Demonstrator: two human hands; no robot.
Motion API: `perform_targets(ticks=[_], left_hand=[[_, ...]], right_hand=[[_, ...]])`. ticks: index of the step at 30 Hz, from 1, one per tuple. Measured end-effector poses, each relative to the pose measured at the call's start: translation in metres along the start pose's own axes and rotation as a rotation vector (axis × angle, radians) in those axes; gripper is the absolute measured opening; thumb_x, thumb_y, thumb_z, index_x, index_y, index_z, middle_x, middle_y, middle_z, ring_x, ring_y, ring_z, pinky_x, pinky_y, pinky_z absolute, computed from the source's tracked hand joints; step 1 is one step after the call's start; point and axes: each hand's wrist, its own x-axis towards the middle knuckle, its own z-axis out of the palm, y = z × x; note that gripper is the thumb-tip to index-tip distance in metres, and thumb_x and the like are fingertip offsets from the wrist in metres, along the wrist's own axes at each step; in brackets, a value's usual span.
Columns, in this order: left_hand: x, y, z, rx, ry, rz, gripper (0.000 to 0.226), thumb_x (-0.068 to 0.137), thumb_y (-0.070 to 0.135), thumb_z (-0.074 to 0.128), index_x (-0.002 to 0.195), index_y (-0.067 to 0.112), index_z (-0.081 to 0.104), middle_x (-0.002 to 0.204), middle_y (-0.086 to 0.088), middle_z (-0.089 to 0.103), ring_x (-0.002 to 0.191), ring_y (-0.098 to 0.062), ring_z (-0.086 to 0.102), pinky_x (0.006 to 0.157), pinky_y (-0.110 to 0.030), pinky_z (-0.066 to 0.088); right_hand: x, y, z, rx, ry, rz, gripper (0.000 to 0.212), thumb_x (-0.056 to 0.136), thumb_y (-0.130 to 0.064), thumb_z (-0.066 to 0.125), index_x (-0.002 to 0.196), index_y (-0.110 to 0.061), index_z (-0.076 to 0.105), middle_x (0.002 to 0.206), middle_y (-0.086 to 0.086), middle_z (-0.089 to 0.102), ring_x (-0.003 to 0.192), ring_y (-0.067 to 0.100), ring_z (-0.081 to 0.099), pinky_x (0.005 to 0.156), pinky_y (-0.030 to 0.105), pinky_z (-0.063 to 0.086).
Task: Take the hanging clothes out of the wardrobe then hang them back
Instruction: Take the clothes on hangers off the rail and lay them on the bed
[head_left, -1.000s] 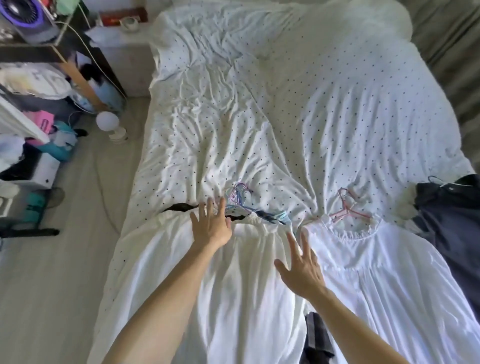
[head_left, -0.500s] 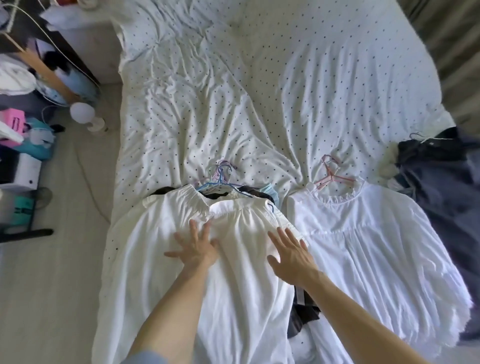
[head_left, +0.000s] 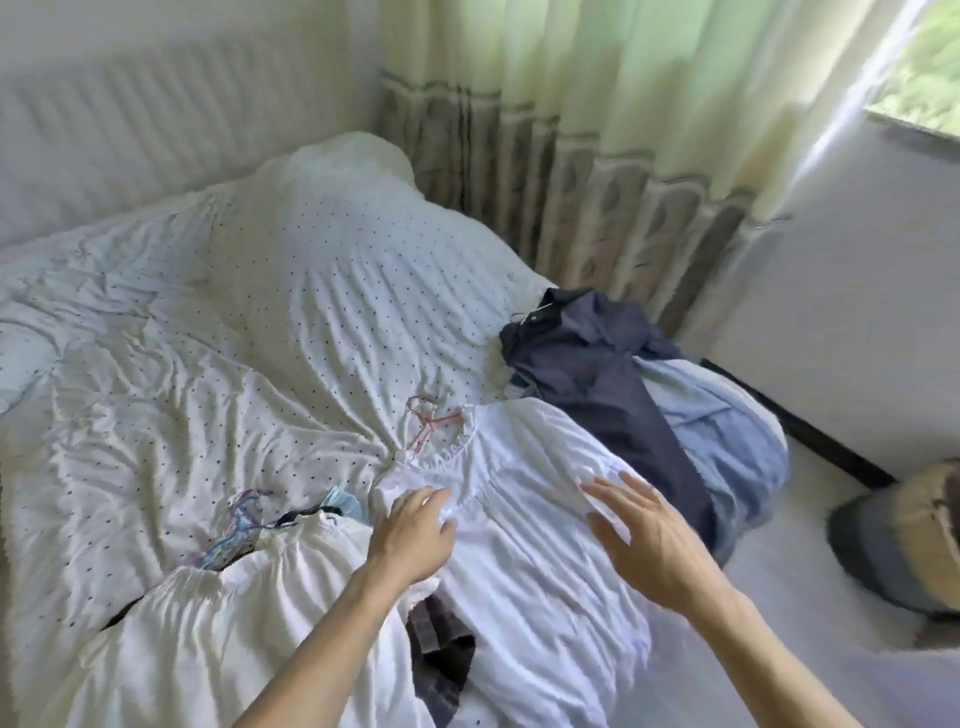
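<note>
Left hand (head_left: 410, 535) and right hand (head_left: 644, 535) have shifted right from the near white garment (head_left: 234, 623) onto the white blouse (head_left: 519, 467). Left fingers are curled, grip unclear; right fingers are spread. It is likely the next garment to be lifted.

Matt, gathered white cloth blouse (head_left: 524, 499) on a pink plastic hanger (head_left: 431, 423), over creased dotted cotton bedsheet (head_left: 249, 332).
</note>
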Motion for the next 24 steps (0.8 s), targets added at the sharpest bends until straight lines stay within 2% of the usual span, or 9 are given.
perform_targets(ticks=[2, 5, 10, 12, 15, 18, 24], left_hand=[[0.006, 0.078, -0.014, 0.039, 0.069, 0.142, 0.053, 0.102, 0.039, 0.040, 0.153, 0.029, 0.031, 0.158, 0.005, 0.032, 0.147, -0.016, 0.024, 0.118, -0.043, 0.023], [0.012, 0.194, -0.022, 0.071, 0.119, 0.356, 0.054, 0.101, 0.040, 0.043, 0.153, 0.031, 0.031, 0.160, 0.006, 0.028, 0.149, -0.016, 0.019, 0.121, -0.043, 0.016], [0.013, 0.376, -0.012, 0.150, 0.234, 0.691, 0.053, 0.098, 0.045, 0.042, 0.150, 0.037, 0.036, 0.159, 0.008, 0.031, 0.149, -0.015, 0.020, 0.120, -0.045, 0.014], [0.006, 0.443, -0.003, 0.181, 0.254, 0.819, 0.053, 0.098, 0.046, 0.043, 0.150, 0.037, 0.036, 0.158, 0.007, 0.032, 0.149, -0.015, 0.022, 0.120, -0.045, 0.017], [-0.009, 0.528, 0.015, 0.184, 0.227, 0.961, 0.053, 0.099, 0.044, 0.047, 0.150, 0.037, 0.035, 0.159, 0.006, 0.031, 0.149, -0.015, 0.020, 0.120, -0.047, 0.016], [-0.026, 0.596, 0.037, 0.181, 0.174, 1.102, 0.053, 0.098, 0.045, 0.047, 0.150, 0.040, 0.034, 0.160, 0.007, 0.029, 0.150, -0.014, 0.018, 0.122, -0.046, 0.014], [-0.052, 0.721, 0.097, 0.254, 0.022, 1.407, 0.055, 0.098, 0.044, 0.048, 0.151, 0.040, 0.032, 0.160, 0.008, 0.028, 0.149, -0.016, 0.020, 0.121, -0.039, 0.018]], right_hand=[[-0.035, 0.044, -0.047, -0.005, 0.145, 0.096, 0.042, 0.100, -0.044, 0.048, 0.142, -0.038, 0.051, 0.148, -0.018, 0.046, 0.148, 0.011, 0.027, 0.118, 0.029, 0.026], [-0.089, 0.113, -0.105, -0.035, 0.384, 0.236, 0.037, 0.096, -0.037, 0.058, 0.134, -0.033, 0.060, 0.141, -0.010, 0.057, 0.143, 0.017, 0.038, 0.115, 0.036, 0.035], [-0.189, 0.215, -0.173, -0.008, 0.675, 0.481, 0.036, 0.093, -0.030, 0.065, 0.129, -0.029, 0.066, 0.138, -0.009, 0.059, 0.140, 0.016, 0.039, 0.116, 0.030, 0.029], [-0.230, 0.245, -0.191, 0.003, 0.772, 0.571, 0.035, 0.094, -0.029, 0.065, 0.128, -0.031, 0.066, 0.138, -0.011, 0.058, 0.141, 0.014, 0.038, 0.116, 0.032, 0.031], [-0.285, 0.276, -0.211, -0.008, 0.870, 0.715, 0.033, 0.097, -0.036, 0.058, 0.129, -0.034, 0.064, 0.140, -0.012, 0.057, 0.142, 0.012, 0.037, 0.114, 0.036, 0.034], [-0.333, 0.294, -0.223, -0.023, 0.942, 0.834, 0.034, 0.095, -0.032, 0.060, 0.128, -0.034, 0.065, 0.139, -0.012, 0.058, 0.141, 0.011, 0.037, 0.112, 0.036, 0.035], [-0.409, 0.320, -0.230, -0.076, 1.052, 1.122, 0.036, 0.094, -0.039, 0.055, 0.129, -0.036, 0.064, 0.139, -0.020, 0.054, 0.142, 0.004, 0.033, 0.112, 0.027, 0.029]])
